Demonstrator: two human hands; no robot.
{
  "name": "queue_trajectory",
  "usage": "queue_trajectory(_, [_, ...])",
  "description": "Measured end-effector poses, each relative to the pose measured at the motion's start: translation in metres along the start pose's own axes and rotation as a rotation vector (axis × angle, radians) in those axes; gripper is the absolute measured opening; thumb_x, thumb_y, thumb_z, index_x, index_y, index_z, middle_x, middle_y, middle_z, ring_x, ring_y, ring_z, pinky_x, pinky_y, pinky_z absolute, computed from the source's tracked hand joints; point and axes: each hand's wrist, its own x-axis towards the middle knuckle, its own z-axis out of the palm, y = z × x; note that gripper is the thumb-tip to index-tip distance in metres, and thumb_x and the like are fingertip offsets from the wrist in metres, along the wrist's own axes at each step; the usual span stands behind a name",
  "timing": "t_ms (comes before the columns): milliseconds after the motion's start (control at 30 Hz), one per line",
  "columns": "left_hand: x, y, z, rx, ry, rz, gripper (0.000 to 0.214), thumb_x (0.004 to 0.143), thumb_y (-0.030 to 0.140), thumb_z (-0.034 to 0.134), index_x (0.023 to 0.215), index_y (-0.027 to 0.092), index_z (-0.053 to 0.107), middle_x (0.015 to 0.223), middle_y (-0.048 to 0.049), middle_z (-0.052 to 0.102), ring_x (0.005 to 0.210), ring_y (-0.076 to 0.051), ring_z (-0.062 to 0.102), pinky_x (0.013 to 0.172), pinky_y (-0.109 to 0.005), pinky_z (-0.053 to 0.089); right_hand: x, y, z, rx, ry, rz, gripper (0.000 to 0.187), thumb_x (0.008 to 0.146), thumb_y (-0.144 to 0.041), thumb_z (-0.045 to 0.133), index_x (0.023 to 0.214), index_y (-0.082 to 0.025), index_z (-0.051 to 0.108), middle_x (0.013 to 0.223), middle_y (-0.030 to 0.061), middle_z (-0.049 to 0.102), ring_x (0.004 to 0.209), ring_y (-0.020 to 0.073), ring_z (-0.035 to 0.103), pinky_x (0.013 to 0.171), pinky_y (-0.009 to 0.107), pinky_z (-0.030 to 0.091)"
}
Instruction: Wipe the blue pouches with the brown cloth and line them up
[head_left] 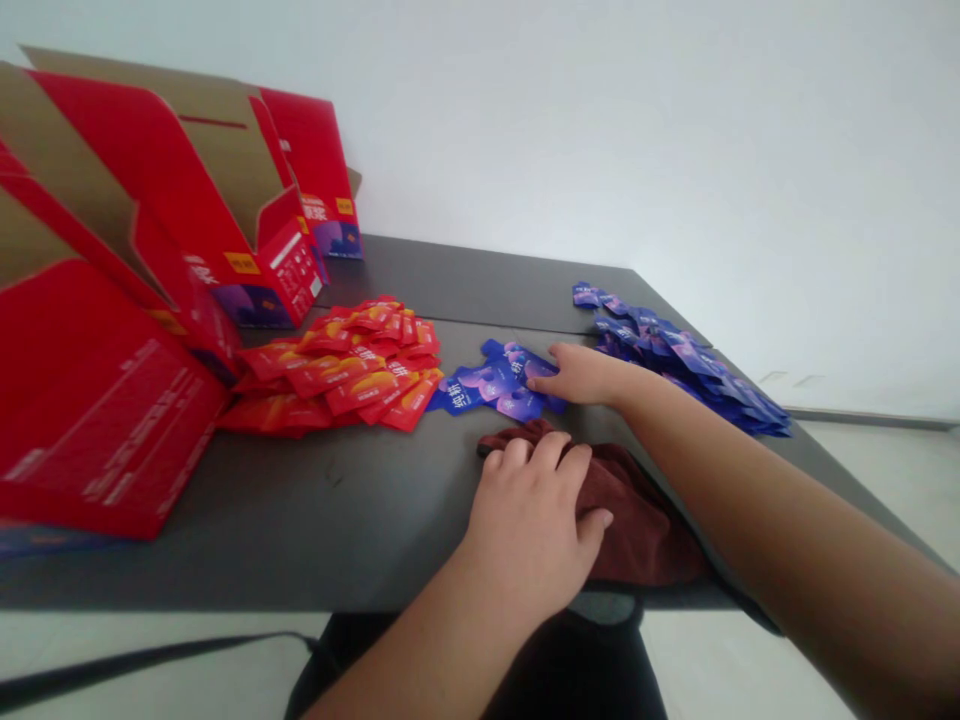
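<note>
My right hand (581, 375) reaches over a small group of purple sachets (491, 385) in the middle of the table. Its thumb and forefinger lie on either side of a sachet at the right of that group; the other fingers are hidden. My left hand (529, 515) rests palm down on a crumpled brown cloth (637, 530) at the near edge, fingers slightly bent and thumb held apart. To the left, a heap of red and orange sachets (360, 370) touches the purple ones. Beyond my right forearm lies a larger overlapping pile of purple sachets (682, 350).
Several open red cardboard boxes (277, 265) stand along the left side of the dark grey table (360, 510). A white wall (600, 130) rises behind it. A black strap (165, 655) hangs below the near left edge.
</note>
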Motion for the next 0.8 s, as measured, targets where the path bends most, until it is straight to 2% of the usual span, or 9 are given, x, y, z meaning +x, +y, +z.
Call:
queue_trajectory(100, [0.0,0.001,0.0,-0.002,0.0,-0.014,0.052,0.097,0.046,0.073,0.144,0.027,0.062,0.148,-0.005,0.065,0.118,-0.036,0.061,0.104,-0.061,0.051,0.002,0.002,-0.003,0.02,-0.001,0.005,0.047,0.091,-0.055,0.076,0.114,-0.014,0.075,0.11,0.0162,0.081,0.097,0.0329,0.076,0.079,0.035,0.053])
queue_trajectory(167, [0.0,0.001,0.0,-0.005,-0.001,-0.025,0.052,0.097,0.046,0.073,0.144,0.027,0.062,0.146,-0.0052,0.066,0.117,-0.036,0.062,0.103,-0.06,0.052,0.0,0.003,-0.001,0.027,0.057,0.002,0.044,0.091,-0.051,0.077,0.117,-0.016,0.073,0.111,0.0133,0.08,0.096,0.0296,0.075,0.077,0.032,0.051])
queue_trajectory(267, [0.0,0.002,0.0,-0.009,-0.007,-0.032,0.052,0.097,0.046,0.074,0.144,0.028,0.061,0.146,-0.0047,0.066,0.119,-0.036,0.062,0.103,-0.06,0.051,-0.004,0.001,0.005,0.018,0.189,0.002,0.041,0.095,-0.041,0.073,0.125,-0.014,0.066,0.113,0.015,0.079,0.097,0.029,0.073,0.076,0.032,0.047])
queue_trajectory(367, [0.0,0.003,0.0,-0.011,-0.009,-0.03,0.052,0.097,0.046,0.074,0.144,0.028,0.061,0.148,-0.0042,0.065,0.12,-0.036,0.061,0.104,-0.06,0.051,-0.01,-0.002,0.01,-0.002,0.275,-0.044,0.031,0.101,-0.036,0.063,0.125,-0.015,0.062,0.106,0.0149,0.078,0.094,0.0294,0.073,0.074,0.033,0.043])
queue_trajectory(467, [0.0,0.003,0.0,-0.009,-0.008,-0.028,0.051,0.097,0.046,0.074,0.142,0.027,0.061,0.148,-0.0045,0.066,0.12,-0.036,0.062,0.103,-0.06,0.051,-0.014,-0.004,0.012,-0.015,0.273,-0.121,0.023,0.107,-0.035,0.054,0.118,-0.018,0.065,0.102,0.0136,0.078,0.092,0.0292,0.072,0.075,0.034,0.041])
queue_trajectory(600, [0.001,0.002,0.0,-0.008,-0.002,-0.032,0.05,0.097,0.045,0.073,0.143,0.027,0.061,0.148,-0.0044,0.066,0.119,-0.037,0.062,0.103,-0.06,0.052,-0.011,-0.003,0.012,-0.006,0.254,-0.172,0.028,0.11,-0.032,0.045,0.102,-0.019,0.069,0.098,0.0123,0.079,0.09,0.027,0.072,0.076,0.034,0.041])
queue_trajectory(733, [0.0,0.002,0.001,-0.007,0.001,-0.029,0.051,0.097,0.045,0.074,0.143,0.027,0.061,0.15,-0.0038,0.065,0.119,-0.036,0.061,0.103,-0.061,0.052,-0.004,0.002,0.007,0.045,0.31,-0.128,0.014,0.1,-0.026,0.06,0.105,-0.019,0.071,0.103,0.0104,0.079,0.092,0.0253,0.071,0.078,0.032,0.044])
queue_trajectory(800, [0.0,0.002,0.001,-0.005,0.002,-0.027,0.05,0.097,0.045,0.073,0.142,0.027,0.062,0.15,-0.0038,0.065,0.119,-0.036,0.061,0.102,-0.061,0.053,0.0,0.005,0.004,0.073,0.319,-0.111,0.013,0.095,-0.025,0.067,0.106,-0.019,0.071,0.103,0.0086,0.079,0.091,0.0236,0.07,0.077,0.031,0.045])
